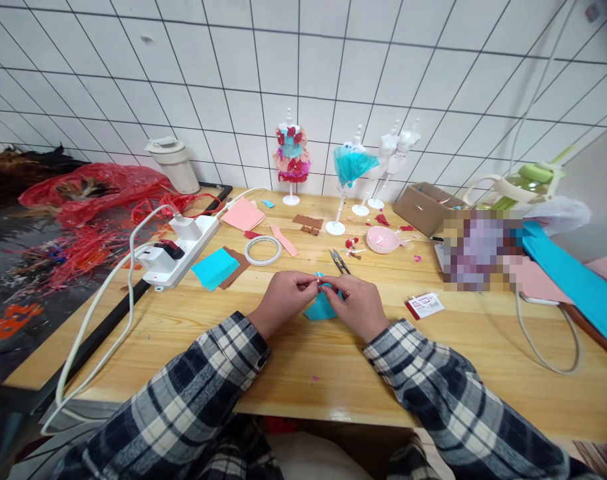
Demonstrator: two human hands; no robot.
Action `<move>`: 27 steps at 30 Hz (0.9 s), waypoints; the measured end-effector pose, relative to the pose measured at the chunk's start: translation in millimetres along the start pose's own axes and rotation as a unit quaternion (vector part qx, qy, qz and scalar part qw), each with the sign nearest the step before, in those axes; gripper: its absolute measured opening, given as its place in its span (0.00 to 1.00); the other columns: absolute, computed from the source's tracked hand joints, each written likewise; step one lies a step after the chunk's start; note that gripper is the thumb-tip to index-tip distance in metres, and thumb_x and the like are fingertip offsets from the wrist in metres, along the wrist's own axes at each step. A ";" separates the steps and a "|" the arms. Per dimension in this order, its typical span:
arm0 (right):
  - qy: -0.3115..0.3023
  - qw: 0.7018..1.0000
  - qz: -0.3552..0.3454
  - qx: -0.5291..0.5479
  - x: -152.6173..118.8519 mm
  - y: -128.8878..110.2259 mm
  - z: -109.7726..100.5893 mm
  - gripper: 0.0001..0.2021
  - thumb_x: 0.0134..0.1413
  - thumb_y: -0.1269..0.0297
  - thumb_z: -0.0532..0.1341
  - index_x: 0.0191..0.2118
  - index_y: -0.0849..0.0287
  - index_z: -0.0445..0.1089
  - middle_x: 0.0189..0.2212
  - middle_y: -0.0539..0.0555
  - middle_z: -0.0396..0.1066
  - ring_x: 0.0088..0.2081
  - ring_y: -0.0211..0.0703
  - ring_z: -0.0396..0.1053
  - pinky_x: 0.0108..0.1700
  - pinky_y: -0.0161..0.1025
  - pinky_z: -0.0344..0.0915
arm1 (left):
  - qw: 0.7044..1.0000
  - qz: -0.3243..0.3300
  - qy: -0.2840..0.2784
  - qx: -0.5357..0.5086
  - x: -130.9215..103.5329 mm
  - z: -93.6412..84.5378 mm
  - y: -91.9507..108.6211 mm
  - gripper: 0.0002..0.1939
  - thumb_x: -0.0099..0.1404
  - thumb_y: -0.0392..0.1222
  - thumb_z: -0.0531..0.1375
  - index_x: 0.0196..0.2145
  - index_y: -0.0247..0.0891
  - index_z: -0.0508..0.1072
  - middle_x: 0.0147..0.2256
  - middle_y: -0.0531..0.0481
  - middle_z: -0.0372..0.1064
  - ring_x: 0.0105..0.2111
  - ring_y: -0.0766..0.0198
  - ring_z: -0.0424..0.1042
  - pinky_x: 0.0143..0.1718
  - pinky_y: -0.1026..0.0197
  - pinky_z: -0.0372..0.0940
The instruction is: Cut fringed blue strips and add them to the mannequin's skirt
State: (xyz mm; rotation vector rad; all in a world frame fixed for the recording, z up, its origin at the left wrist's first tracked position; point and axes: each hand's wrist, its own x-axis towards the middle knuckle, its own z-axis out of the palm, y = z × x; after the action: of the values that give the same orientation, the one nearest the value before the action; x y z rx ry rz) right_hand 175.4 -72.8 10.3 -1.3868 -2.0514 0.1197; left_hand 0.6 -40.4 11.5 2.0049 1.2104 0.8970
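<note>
My left hand (287,298) and my right hand (360,301) meet over the middle of the table, with thumbs and forefingers pinched together. Between the fingertips is a tiny whitish and reddish piece, too small to name. A blue piece of crepe paper (322,308) lies just under the fingers; whether either hand touches it I cannot tell. Beyond my right hand are small thread snips (339,261), partly hidden by the fingers. A roll of white tape (262,251) lies to the left, near a blue paper square (216,268). Right of my hands is a red-and-white card (425,305).
A power strip (183,250) with white cables borders the left side. Doll stands line the back, one with a ruffled dress (292,157), another with a blue feathery piece (354,165). A pink bowl (382,239), cardboard box (426,208) and green-lidded bottle (530,183) stand towards the right.
</note>
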 end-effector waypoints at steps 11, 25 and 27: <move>-0.002 1.000 -0.003 0.008 1.7 4.5 2.1 0.09 0.60 0.64 0.60 0.39 0.51 0.78 0.32 0.51 0.78 0.33 0.40 0.73 0.36 0.36 0.64 | 0.996 0.027 0.005 0.083 -2.1 -3.0 5.7 0.13 0.60 0.40 0.58 0.23 0.36 0.79 0.17 0.53 0.70 0.20 0.70 0.61 0.23 0.66 0.50; 0.011 0.918 0.243 0.313 10.7 14.9 14.4 0.06 0.46 0.61 0.61 0.27 0.58 0.70 0.19 0.48 0.68 0.20 0.36 0.62 0.22 0.32 0.57 | 0.998 0.046 -0.034 0.000 -1.9 -1.8 9.2 0.09 0.59 0.37 0.59 0.31 0.38 0.81 0.31 0.48 0.79 0.30 0.63 0.76 0.32 0.65 0.65; 0.015 0.906 0.260 0.333 12.8 21.9 16.6 0.06 0.44 0.61 0.61 0.26 0.58 0.68 0.19 0.48 0.67 0.21 0.36 0.62 0.23 0.32 0.57 | 0.998 0.047 -0.046 -0.013 -3.1 -3.8 13.1 0.09 0.58 0.36 0.59 0.32 0.38 0.81 0.32 0.48 0.80 0.32 0.61 0.77 0.33 0.64 0.67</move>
State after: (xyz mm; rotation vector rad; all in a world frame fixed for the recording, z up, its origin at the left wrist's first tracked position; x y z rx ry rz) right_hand 180.7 -47.8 -6.0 -1.4092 -1.3518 0.9267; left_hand 2.9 -47.6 23.3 2.0739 1.0569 0.8503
